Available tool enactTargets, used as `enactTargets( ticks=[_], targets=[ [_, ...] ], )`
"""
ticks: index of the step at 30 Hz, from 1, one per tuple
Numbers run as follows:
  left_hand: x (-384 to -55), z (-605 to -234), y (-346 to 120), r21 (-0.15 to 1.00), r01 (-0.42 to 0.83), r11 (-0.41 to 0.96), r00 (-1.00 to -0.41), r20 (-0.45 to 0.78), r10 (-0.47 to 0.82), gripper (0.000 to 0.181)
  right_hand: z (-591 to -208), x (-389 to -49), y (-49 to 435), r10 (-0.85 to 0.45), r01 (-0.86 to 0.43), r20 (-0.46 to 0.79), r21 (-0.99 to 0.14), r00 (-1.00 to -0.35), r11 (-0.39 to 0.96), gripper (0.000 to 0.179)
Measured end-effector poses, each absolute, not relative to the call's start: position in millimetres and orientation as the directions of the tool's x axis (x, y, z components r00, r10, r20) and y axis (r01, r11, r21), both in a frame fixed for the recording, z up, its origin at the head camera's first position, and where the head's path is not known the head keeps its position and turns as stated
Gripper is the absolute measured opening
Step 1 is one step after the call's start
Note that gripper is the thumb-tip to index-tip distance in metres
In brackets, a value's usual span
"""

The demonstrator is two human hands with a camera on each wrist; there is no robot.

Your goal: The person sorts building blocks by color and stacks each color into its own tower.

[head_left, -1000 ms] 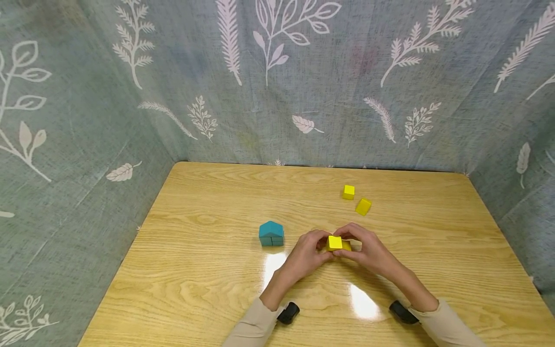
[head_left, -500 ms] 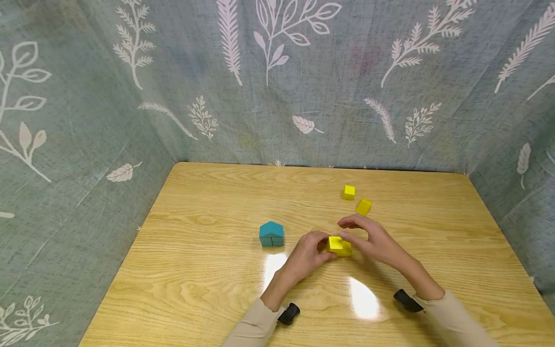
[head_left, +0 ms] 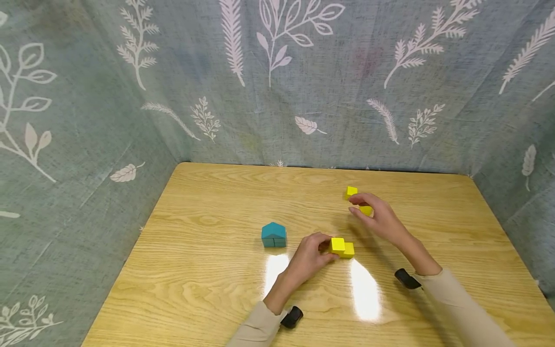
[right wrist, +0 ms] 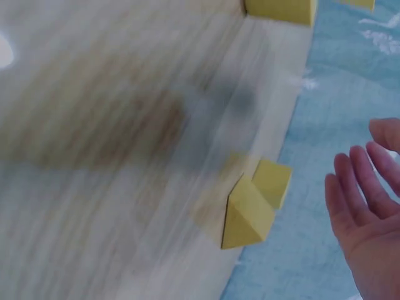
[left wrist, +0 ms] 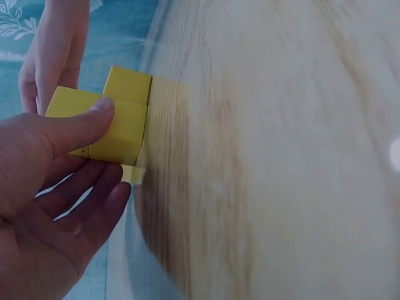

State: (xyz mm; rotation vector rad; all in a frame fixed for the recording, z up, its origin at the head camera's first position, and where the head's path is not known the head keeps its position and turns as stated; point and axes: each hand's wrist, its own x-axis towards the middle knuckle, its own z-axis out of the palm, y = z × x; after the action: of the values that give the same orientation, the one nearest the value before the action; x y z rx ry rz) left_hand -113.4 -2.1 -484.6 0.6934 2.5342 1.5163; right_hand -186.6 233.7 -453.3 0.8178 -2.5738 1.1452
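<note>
My left hand [head_left: 310,253] grips a small stack of yellow blocks [head_left: 337,245] from its left side. In the left wrist view the thumb lies across the front of the yellow blocks [left wrist: 122,128], and the fingers curl behind. A lower yellow block [head_left: 349,250] sticks out to the right of the raised cube. My right hand [head_left: 383,221] hovers over the far right of the table, thumb and fingers apart, holding nothing. Just beyond its fingertips lie a yellow triangular block [head_left: 366,210] and a yellow cube [head_left: 351,191]; the right wrist view shows the triangular block [right wrist: 247,215] apart from the hand.
A teal house shape [head_left: 273,235], small blocks under a pointed roof, stands left of the left hand. The wooden table [head_left: 208,284] ends at a grey-blue leaf-patterned curtain [head_left: 243,120] behind and at the sides.
My right hand has let go of the yellow stack and moved away, up and to the right, over the triangular block. The left hand stays on the stack.
</note>
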Motion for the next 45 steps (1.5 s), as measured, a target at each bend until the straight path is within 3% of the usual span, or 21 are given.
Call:
enactTargets(
  ticks=[11, 22, 30, 38, 45],
  targets=[
    [-111, -485, -2, 0.865, 0.308, 0.395, -0.900, 0.130, 0.416, 0.036, -454, -217, 239, -0.367, -0.505, 0.347, -0.618, -0.863, 0.603, 0.029],
    [-110, -485, -1, 0.870, 0.300, 0.391, -0.901, 0.123, 0.416, 0.035, -457, -239, 242, -0.342, -0.398, 0.210, -0.588, -0.916, 0.704, 0.040],
    [-111, -484, -2, 0.885, 0.282, 0.371, -0.903, 0.113, 0.415, 0.036, -462, -245, 243, -0.367, -0.348, 0.090, -0.586, -0.926, 0.732, 0.036],
    [-113, -484, -3, 0.891, 0.274, 0.361, -0.905, 0.112, 0.410, 0.036, -462, -242, 244, -0.405, -0.380, 0.115, -0.635, -0.907, 0.672, 0.027],
    [-113, -484, -4, 0.890, 0.282, 0.357, -0.900, 0.117, 0.419, 0.037, -458, -238, 240, -0.420, -0.413, 0.146, -0.624, -0.896, 0.664, 0.036]
  ],
)
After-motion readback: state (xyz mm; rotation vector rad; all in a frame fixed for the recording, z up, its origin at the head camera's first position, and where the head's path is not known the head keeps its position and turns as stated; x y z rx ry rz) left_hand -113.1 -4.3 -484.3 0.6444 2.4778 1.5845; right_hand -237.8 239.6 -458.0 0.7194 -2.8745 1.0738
